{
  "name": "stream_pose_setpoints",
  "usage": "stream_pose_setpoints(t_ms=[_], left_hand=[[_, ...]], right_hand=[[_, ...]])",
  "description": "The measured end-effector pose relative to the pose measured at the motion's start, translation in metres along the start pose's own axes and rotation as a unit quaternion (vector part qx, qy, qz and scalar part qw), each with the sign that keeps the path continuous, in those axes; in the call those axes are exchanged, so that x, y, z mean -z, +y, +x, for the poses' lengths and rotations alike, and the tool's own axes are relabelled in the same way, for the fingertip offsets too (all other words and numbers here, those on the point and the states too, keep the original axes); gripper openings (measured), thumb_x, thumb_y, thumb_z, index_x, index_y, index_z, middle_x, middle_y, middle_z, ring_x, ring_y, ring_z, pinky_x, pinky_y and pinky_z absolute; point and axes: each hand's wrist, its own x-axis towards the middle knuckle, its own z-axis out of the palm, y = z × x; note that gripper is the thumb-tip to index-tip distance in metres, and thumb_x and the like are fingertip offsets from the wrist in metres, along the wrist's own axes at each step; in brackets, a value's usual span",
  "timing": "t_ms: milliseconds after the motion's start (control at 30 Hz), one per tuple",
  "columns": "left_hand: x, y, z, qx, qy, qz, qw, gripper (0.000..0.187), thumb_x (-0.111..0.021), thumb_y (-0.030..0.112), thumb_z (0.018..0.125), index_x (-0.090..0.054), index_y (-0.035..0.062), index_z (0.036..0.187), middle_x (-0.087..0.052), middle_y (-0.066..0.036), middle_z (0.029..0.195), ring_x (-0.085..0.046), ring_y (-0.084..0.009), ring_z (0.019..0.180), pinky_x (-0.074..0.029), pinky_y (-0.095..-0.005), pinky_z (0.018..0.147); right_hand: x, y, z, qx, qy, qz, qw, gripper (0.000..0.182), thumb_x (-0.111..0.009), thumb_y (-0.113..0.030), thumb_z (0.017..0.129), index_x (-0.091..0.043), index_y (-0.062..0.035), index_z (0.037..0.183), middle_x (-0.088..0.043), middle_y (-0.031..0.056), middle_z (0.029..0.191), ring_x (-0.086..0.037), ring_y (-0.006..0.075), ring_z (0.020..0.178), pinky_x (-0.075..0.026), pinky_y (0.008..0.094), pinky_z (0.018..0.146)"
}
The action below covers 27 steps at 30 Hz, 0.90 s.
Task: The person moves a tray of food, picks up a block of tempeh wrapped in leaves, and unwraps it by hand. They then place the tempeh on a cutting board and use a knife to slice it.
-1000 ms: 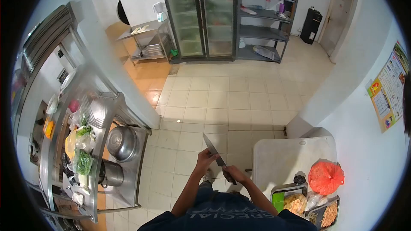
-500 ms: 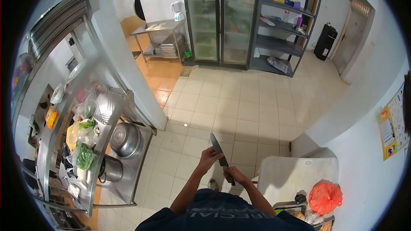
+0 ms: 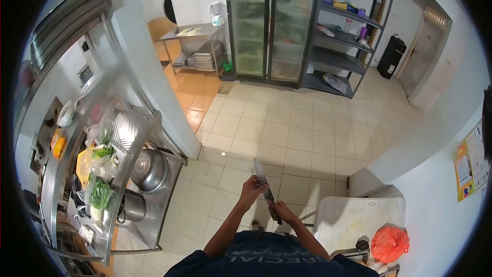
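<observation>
Left fingers [image 3: 253, 180] pinch the knife [image 3: 261, 173] by its blade, right fingers [image 3: 278, 207] close around its handle [image 3: 280, 221]; left-grip slippage could cause a cut.

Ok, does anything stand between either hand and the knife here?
Nothing visible does. The left hand has its fingers right at the blade of the knife, and the right hand grips the handle.

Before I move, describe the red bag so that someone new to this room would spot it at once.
Find the pale table at the lower right of the view, beside the white wall. Towards its wall side sits a rounded, crinkled plastic bag. It is bright red and far bigger than the small black bundle next to it.
</observation>
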Motion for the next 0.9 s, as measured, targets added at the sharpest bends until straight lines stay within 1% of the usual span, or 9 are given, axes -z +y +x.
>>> stream_pose_setpoints(t_ms=[100, 233, 333, 433, 500, 600, 700, 800, 900], left_hand=[[-0.01, -0.004, 0.005, 0.004, -0.018, 0.001, 1.0, 0.021, -0.074, 0.008, 0.088, -0.06, 0.0007, 0.104, -0.067, -0.004, 0.091, -0.062, -0.009, 0.082, -0.051, -0.0262, 0.075], [-0.032, -0.016, 0.0, 0.01, -0.038, -0.028, 0.999, 0.022, -0.074, 0.007, 0.088, -0.058, 0.0012, 0.102, -0.066, -0.004, 0.09, -0.063, -0.0094, 0.084, -0.051, -0.0252, 0.074], [-0.044, -0.023, -0.009, -0.003, -0.029, -0.018, 0.999, 0.021, -0.074, 0.004, 0.088, -0.057, 0.0003, 0.098, -0.066, -0.006, 0.092, -0.064, -0.0108, 0.085, -0.053, -0.0264, 0.076], [-0.059, -0.024, -0.033, 0.006, -0.021, -0.016, 1.0, 0.023, -0.074, 0.004, 0.087, -0.057, -0.0007, 0.102, -0.066, -0.008, 0.096, -0.065, -0.013, 0.089, -0.054, -0.0286, 0.079], [-0.071, -0.024, -0.048, 0.018, -0.023, 0.011, 1.0, 0.025, -0.074, 0.004, 0.087, -0.058, -0.0013, 0.105, -0.066, -0.009, 0.099, -0.065, -0.0146, 0.093, -0.055, -0.0302, 0.081], [-0.094, -0.028, -0.074, 0.019, -0.027, 0.034, 0.999, 0.024, -0.073, 0.004, 0.088, -0.058, -0.0014, 0.106, -0.066, -0.009, 0.1, -0.066, -0.0149, 0.092, -0.056, -0.0306, 0.081], [-0.116, -0.027, -0.096, 0.028, -0.056, 0.087, 0.994, 0.025, -0.072, 0.005, 0.088, -0.058, -0.0022, 0.107, -0.066, -0.01, 0.101, -0.066, -0.0154, 0.093, -0.055, -0.03, 0.082], [-0.143, -0.042, -0.111, 0.02, -0.104, 0.04, 0.994, 0.024, -0.073, 0.006, 0.089, -0.057, -0.003, 0.106, -0.067, -0.01, 0.098, -0.067, -0.0155, 0.089, -0.055, -0.0284, 0.08], [-0.168, -0.055, -0.129, 0.023, -0.144, 0.047, 0.988, 0.026, -0.073, 0.007, 0.089, -0.058, -0.0027, 0.107, -0.067, -0.009, 0.1, -0.067, -0.0148, 0.089, -0.055, -0.0283, 0.08]], right_hand=[[0.004, 0.015, -0.003, 0.048, 0.029, 0.025, 0.998, 0.043, -0.056, -0.044, 0.1, -0.052, -0.0095, 0.075, -0.051, 0.0006, 0.061, -0.05, 0.0115, 0.049, -0.045, 0.0294, 0.048], [0.013, 0.022, -0.028, 0.021, 0.048, 0.084, 0.995, 0.04, -0.057, -0.042, 0.1, -0.055, -0.0083, 0.078, -0.053, 0.0015, 0.062, -0.054, 0.0125, 0.053, -0.048, 0.0295, 0.051], [0.017, 0.028, -0.049, 0.055, 0.081, 0.041, 0.994, 0.037, -0.06, -0.039, 0.099, -0.056, -0.0073, 0.08, -0.055, 0.0014, 0.064, -0.058, 0.012, 0.055, -0.048, 0.0285, 0.051], [0.017, 0.038, -0.077, 0.105, 0.085, 0.006, 0.991, 0.037, -0.064, -0.038, 0.097, -0.057, -0.0069, 0.079, -0.056, 0.0009, 0.063, -0.056, 0.0104, 0.053, -0.045, 0.0276, 0.049], [0.012, 0.043, -0.096, 0.064, 0.11, -0.039, 0.991, 0.036, -0.063, -0.035, 0.098, -0.054, -0.0081, 0.075, -0.053, -0.0004, 0.061, -0.051, 0.0091, 0.052, -0.041, 0.0279, 0.049], [0.01, 0.051, -0.127, 0.04, 0.1, -0.028, 0.994, 0.039, -0.067, -0.035, 0.095, -0.052, -0.0099, 0.07, -0.05, -0.0015, 0.058, -0.048, 0.0081, 0.049, -0.037, 0.0282, 0.045], [0.015, 0.075, -0.153, 0.037, 0.136, -0.021, 0.99, 0.038, -0.068, -0.034, 0.094, -0.051, -0.011, 0.07, -0.048, -0.0022, 0.056, -0.046, 0.0076, 0.047, -0.034, 0.0285, 0.043], [0.021, 0.097, -0.18, 0.063, 0.173, 0.014, 0.983, 0.039, -0.069, -0.041, 0.092, -0.055, -0.0098, 0.072, -0.049, -0.0031, 0.056, -0.046, 0.0067, 0.047, -0.036, 0.028, 0.043], [0.023, 0.111, -0.215, 0.047, 0.218, 0.04, 0.974, 0.038, -0.069, -0.039, 0.093, -0.055, -0.0102, 0.073, -0.049, -0.0032, 0.057, -0.045, 0.0071, 0.047, -0.036, 0.0285, 0.044]])
